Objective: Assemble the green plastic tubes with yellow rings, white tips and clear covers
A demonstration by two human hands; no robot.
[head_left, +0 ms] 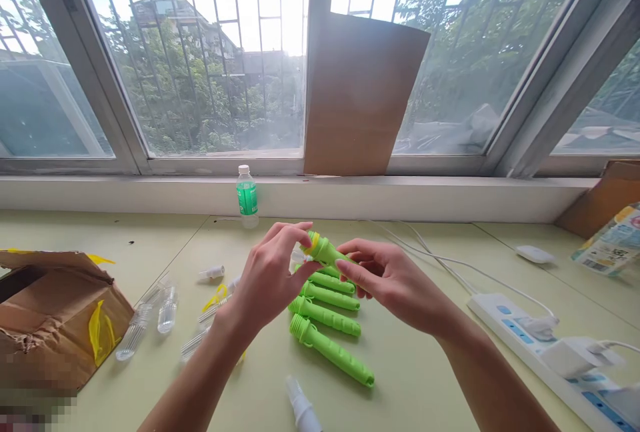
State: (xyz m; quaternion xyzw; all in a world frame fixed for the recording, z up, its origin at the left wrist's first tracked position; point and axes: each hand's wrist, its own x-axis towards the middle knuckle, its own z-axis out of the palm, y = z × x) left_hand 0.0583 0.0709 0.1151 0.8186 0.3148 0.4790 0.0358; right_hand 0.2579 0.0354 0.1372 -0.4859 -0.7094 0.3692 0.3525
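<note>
My right hand [387, 269] is closed around the grip of a green plastic handle [327, 252], which is held at a tilt above the table. At its threaded upper end sits a yellow ring [314, 240], with the thumb and fingers of my left hand [273, 272] closed about it. Below both hands, several similar green handles [333, 349] lie in a row, threaded ends to the left. Part of the row is hidden by my hands. Clear ribbed plastic tubes [169, 309] and a yellow strip [218, 296] lie to the left, partly behind my left forearm.
An open cardboard box [55, 305] stands at the left. Near the front lies a translucent white tube [303, 407]. A bottle [247, 195] stands by the window sill. At the right are a power strip [520, 339] with cables, a white device [535, 255] and a package [613, 239].
</note>
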